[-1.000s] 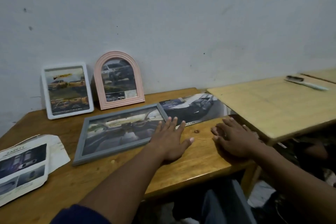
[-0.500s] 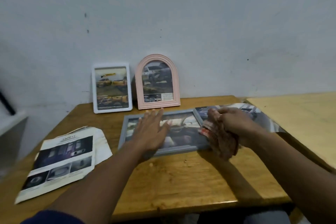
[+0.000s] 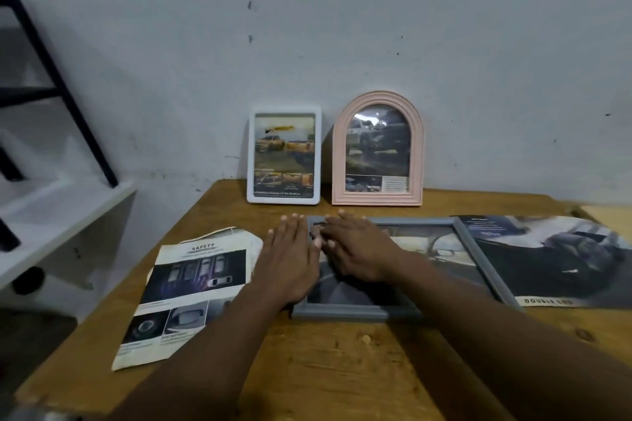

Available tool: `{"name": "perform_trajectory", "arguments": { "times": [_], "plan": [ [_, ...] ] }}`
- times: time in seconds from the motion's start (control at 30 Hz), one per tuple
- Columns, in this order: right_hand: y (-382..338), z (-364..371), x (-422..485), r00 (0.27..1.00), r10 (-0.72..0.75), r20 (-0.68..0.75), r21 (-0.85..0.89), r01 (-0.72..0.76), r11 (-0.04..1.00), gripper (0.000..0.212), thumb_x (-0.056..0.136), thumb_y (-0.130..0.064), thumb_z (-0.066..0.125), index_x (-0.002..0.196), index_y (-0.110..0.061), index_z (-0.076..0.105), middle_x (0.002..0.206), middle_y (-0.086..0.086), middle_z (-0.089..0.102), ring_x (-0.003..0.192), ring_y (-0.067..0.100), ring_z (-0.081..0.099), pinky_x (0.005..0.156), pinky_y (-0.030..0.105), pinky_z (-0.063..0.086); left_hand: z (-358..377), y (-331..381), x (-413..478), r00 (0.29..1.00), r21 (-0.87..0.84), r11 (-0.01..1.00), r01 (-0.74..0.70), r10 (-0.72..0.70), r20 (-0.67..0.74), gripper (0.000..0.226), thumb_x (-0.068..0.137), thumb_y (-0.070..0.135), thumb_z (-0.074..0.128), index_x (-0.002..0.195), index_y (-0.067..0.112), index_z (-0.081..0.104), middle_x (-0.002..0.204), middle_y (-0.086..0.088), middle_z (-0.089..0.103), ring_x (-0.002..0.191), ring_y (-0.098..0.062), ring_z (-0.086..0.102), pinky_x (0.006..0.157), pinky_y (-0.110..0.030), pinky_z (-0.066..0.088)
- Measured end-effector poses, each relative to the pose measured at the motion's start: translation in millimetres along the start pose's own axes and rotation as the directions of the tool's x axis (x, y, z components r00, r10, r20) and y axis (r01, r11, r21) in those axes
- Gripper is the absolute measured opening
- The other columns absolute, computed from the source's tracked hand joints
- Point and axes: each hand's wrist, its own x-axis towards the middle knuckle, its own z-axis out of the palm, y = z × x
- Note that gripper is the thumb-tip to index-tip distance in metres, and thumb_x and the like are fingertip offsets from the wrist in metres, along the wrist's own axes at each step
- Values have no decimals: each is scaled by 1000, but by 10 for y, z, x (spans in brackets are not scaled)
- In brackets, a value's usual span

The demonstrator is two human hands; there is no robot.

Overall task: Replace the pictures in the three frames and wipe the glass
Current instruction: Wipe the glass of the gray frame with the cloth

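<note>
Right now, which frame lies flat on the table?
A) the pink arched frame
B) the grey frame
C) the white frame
B: the grey frame lies flat with the right hand resting on its glass, while the white frame and the pink arched frame stand upright behind it.

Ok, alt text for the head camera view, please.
Left hand and right hand lie flat at the left end of a grey frame on a wooden table; a white frame and a pink frame stand behind.
</note>
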Motion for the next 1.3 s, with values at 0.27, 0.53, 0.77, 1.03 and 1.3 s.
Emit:
{"name": "perform_trajectory", "arguments": {
  "times": [0.27, 0.53, 0.77, 1.03, 1.3],
  "plan": [
    [82, 175, 43, 997, -34, 66, -93, 40, 995, 57, 104, -44, 16, 159, -26, 13, 166, -2, 11, 152, 15, -2, 123, 45, 0, 31, -7, -24, 996, 47, 998, -43, 39, 83, 61, 110, 41, 13, 163, 13, 7, 171, -5, 3, 157, -16, -5, 124, -35, -7],
    [833, -50, -651, 935, 339, 105, -214, -312, 926, 60, 102, -47, 3, 158, -26, -7, 166, 1, -11, 151, 19, -16, 121, 43, -8, 38, 21, -1, 991, 129, 991, -38, 21, 131, 65, 108, 47, 7, 163, 12, 7, 171, -8, 0, 156, -20, -12, 122, -37, -10],
    [111, 84, -689, 686, 727, 24, -85, -723, 685, 72, 100, -47, 9, 155, -5, -9, 163, 18, -15, 150, 33, -17, 120, 49, -12, 68, 43, 5, 994, 54, 998, -17, 11, 109, 63, 108, 46, 6, 163, 15, 12, 171, -4, 5, 156, -18, -10, 123, -39, -9],
    [-146, -1, -638, 980, 71, 187, -66, -59, 996, 59, 104, -47, 19, 158, -31, -1, 166, -4, -6, 151, 15, -12, 120, 42, -9, 74, -11, 7, 996, 27, 999, -19, 17, 88, 61, 109, 44, 7, 163, 17, 13, 171, -1, 5, 156, -18, -10, 125, -40, -8],
    [35, 9, -1235, 763, 642, 75, -130, -631, 765, 71, 101, -52, 10, 156, -12, -11, 164, 14, -15, 151, 30, -14, 120, 48, -7, 74, 12, 8, 992, 24, 997, -75, 72, 99, 63, 107, 50, 6, 164, 23, 1, 171, 2, 0, 156, -18, -12, 124, -41, -8]
  ]
}}
